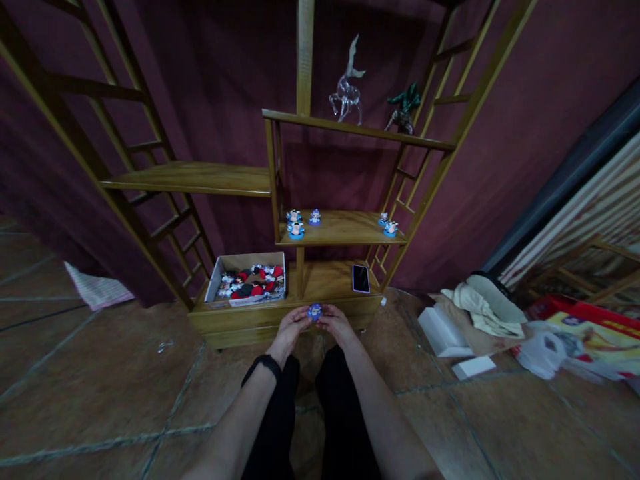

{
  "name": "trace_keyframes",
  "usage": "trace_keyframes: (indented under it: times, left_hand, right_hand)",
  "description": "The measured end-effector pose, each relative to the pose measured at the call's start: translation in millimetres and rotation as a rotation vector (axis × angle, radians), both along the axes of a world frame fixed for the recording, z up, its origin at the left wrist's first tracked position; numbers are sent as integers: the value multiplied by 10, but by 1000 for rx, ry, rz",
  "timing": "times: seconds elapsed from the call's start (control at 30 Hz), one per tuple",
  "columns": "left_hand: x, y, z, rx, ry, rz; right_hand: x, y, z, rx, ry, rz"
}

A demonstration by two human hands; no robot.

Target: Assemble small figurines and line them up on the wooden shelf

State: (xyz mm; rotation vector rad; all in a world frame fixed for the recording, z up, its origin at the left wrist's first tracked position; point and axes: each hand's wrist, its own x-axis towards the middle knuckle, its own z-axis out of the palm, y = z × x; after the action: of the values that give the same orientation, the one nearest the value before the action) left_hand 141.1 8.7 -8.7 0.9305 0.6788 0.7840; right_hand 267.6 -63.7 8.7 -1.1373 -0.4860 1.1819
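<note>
Between my two hands is a small purple figurine (314, 312), held in front of the low drawer section of a wooden shelf unit (330, 233). My left hand (293, 325) pinches its left side, and my right hand (336, 323) grips its right side. Similar small figurines stand on the middle shelf above: a blue-based pair (295, 230) and a purple one (315, 217) at the left, two more (391, 229) at the right end. On the lower board, to the left, a cardboard box (216, 280) holds many small red, black and white figures.
A phone (361, 279) lies on the lower board at the right. Higher up stand a clear deer ornament (346, 93) and a dark green statuette (404, 110). White boxes (445, 331), cloth (483, 307) and a plastic bag (543, 350) lie on the tiled floor at right.
</note>
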Motion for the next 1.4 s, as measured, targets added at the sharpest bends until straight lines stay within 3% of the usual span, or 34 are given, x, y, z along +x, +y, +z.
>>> trace_keyframes:
  times: [0.43, 1.07, 1.4]
  left_hand:
    - [-3, -29, 74, -60, 46, -26]
    - [8, -56, 91, -37, 64, -53]
    - [-6, -39, 97, -41, 18, -93]
  right_hand:
    - [-27, -13, 105, -62, 86, -86]
    - [-33, -31, 80, -85, -6, -58]
    - [-44, -91, 117, -1, 13, -128]
